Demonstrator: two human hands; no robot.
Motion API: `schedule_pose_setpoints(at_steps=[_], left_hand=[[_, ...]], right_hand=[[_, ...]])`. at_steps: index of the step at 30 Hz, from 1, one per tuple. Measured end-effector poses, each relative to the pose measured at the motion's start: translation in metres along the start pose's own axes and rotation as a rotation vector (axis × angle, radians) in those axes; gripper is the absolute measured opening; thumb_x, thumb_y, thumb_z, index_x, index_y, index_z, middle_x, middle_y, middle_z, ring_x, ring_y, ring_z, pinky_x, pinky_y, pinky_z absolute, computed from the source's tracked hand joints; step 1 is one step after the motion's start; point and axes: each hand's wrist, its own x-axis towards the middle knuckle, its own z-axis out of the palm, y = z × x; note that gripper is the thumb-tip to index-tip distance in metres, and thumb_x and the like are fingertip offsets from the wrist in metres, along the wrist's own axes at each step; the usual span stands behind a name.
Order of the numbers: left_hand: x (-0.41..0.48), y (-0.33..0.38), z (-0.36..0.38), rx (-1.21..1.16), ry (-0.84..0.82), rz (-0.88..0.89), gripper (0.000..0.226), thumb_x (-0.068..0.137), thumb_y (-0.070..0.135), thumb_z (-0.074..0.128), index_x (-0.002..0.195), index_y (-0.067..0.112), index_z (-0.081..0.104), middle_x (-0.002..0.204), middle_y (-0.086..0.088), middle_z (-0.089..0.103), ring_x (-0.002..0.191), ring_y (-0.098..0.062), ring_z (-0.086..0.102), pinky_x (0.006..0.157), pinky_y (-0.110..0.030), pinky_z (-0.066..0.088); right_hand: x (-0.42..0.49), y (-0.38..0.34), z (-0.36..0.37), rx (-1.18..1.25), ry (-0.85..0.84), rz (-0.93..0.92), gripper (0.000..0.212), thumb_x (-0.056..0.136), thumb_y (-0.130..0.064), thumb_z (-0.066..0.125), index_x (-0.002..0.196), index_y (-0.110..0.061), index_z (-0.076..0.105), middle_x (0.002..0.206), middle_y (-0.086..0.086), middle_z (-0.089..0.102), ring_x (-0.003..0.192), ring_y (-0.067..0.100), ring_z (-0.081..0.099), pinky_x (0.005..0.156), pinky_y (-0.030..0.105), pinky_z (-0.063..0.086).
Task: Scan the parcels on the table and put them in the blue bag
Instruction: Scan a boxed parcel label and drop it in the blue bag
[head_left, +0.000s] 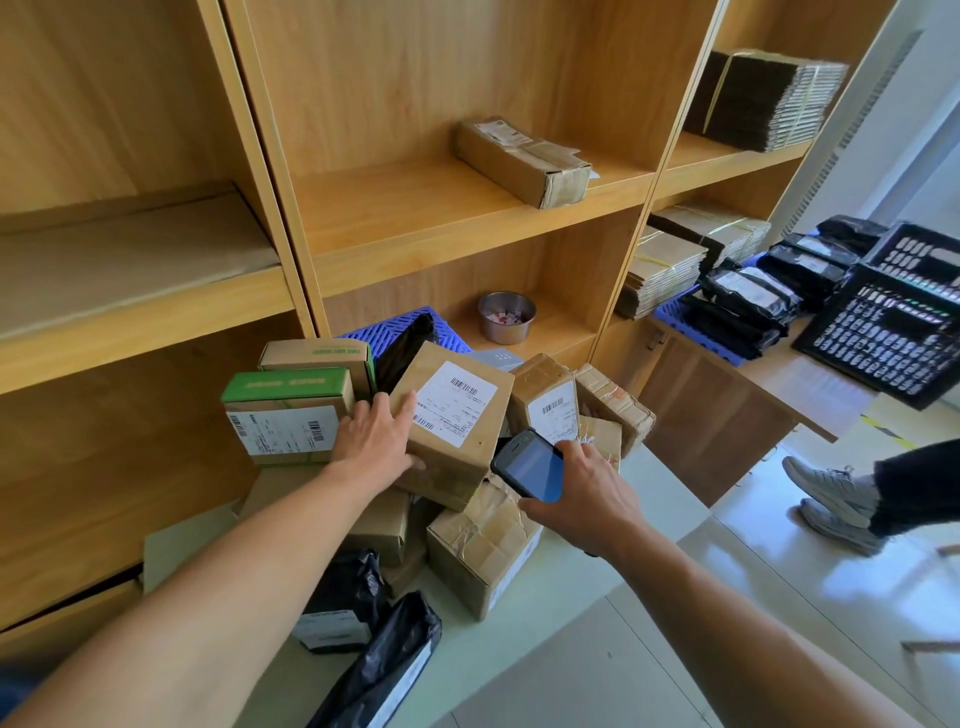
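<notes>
Parcel sorting and packing room. Evidence: tall wooden shelving stocked with strapped bundles of flattened cartons; heap of taped cardboard parcels, each bearing a barcode shipping label, on a pale worktop; row of labelled black poly mailers on a side counter; black plastic crate beside them; one handheld scanner, screen lit.

Left hand grips labelled box, tilted on top of parcel pile, label up. Right hand holds scanner just beside the box's right edge, screen lit blue. Green-taped boxes to the left. Black poly bags nearest camera. Metal cup on shelf behind.
</notes>
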Motion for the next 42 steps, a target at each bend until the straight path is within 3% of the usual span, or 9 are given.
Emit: schedule_pose_setpoints(at_steps=[6, 14, 18, 28, 33, 36, 42], left_hand=[[-0.006, -0.001, -0.005, 0.002, 0.070, 0.072, 0.100, 0.088, 0.060, 0.067, 0.161, 0.020, 0.011, 0.133, -0.012, 0.036, 0.118, -0.028, 0.048, 0.092, -0.040, 0.051], [-0.015, -0.007, -0.025, 0.046, 0.156, 0.123, 0.102, 0.086, 0.057, 0.072, 0.160, 0.019, 0.014, 0.134, -0.012, 0.032, 0.114, -0.027, 0.047, 0.085, -0.041, 0.056], [-0.020, -0.006, -0.030, 0.046, 0.181, 0.109, 0.103, 0.084, 0.056, 0.075, 0.160, 0.019, 0.016, 0.135, -0.013, 0.032, 0.115, -0.027, 0.046, 0.085, -0.040, 0.056], [-0.031, 0.001, -0.034, 0.057, 0.215, 0.100, 0.105, 0.078, 0.053, 0.081, 0.159, 0.017, 0.024, 0.133, -0.015, 0.034, 0.111, -0.029, 0.048, 0.080, -0.043, 0.059], [-0.036, 0.005, -0.035, 0.067, 0.220, 0.092, 0.105, 0.079, 0.054, 0.080, 0.160, 0.017, 0.024, 0.133, -0.015, 0.035, 0.111, -0.027, 0.048, 0.082, -0.040, 0.057], [-0.042, 0.009, -0.036, 0.069, 0.216, 0.069, 0.104, 0.083, 0.056, 0.076, 0.161, 0.018, 0.019, 0.135, -0.013, 0.033, 0.115, -0.026, 0.046, 0.085, -0.037, 0.055], [-0.054, 0.021, -0.035, -0.118, 0.249, -0.041, 0.105, 0.081, 0.050, 0.080, 0.162, 0.019, 0.020, 0.140, -0.012, 0.030, 0.123, -0.027, 0.042, 0.085, -0.042, 0.058]], right_hand=[[0.001, -0.004, -0.003, 0.006, 0.028, 0.001, 0.074, 0.073, -0.067, 0.073, 0.127, -0.027, 0.042, 0.110, -0.005, 0.048, 0.097, 0.015, 0.049, 0.071, 0.030, 0.051], [0.005, -0.003, -0.018, -0.024, 0.076, 0.086, 0.065, 0.073, -0.066, 0.065, 0.118, -0.022, 0.047, 0.111, -0.002, 0.054, 0.098, 0.020, 0.054, 0.076, 0.038, 0.053], [0.001, -0.002, -0.024, -0.014, 0.076, 0.094, 0.067, 0.073, -0.067, 0.066, 0.119, -0.021, 0.049, 0.114, -0.002, 0.056, 0.098, 0.020, 0.056, 0.070, 0.034, 0.048], [-0.005, 0.008, -0.034, -0.001, 0.068, 0.078, 0.068, 0.075, -0.068, 0.067, 0.120, -0.020, 0.050, 0.110, -0.001, 0.055, 0.094, 0.019, 0.056, 0.071, 0.033, 0.050], [-0.006, 0.010, -0.037, -0.013, 0.062, 0.059, 0.067, 0.076, -0.068, 0.068, 0.119, -0.019, 0.049, 0.105, -0.002, 0.050, 0.093, 0.018, 0.054, 0.069, 0.031, 0.045], [-0.005, 0.012, -0.037, -0.004, 0.062, 0.044, 0.067, 0.075, -0.068, 0.066, 0.117, -0.020, 0.048, 0.106, -0.003, 0.051, 0.094, 0.019, 0.053, 0.074, 0.034, 0.050], [-0.007, 0.020, -0.036, 0.009, 0.088, 0.009, 0.065, 0.075, -0.069, 0.066, 0.115, -0.023, 0.045, 0.104, -0.004, 0.048, 0.092, 0.018, 0.053, 0.074, 0.037, 0.053]])
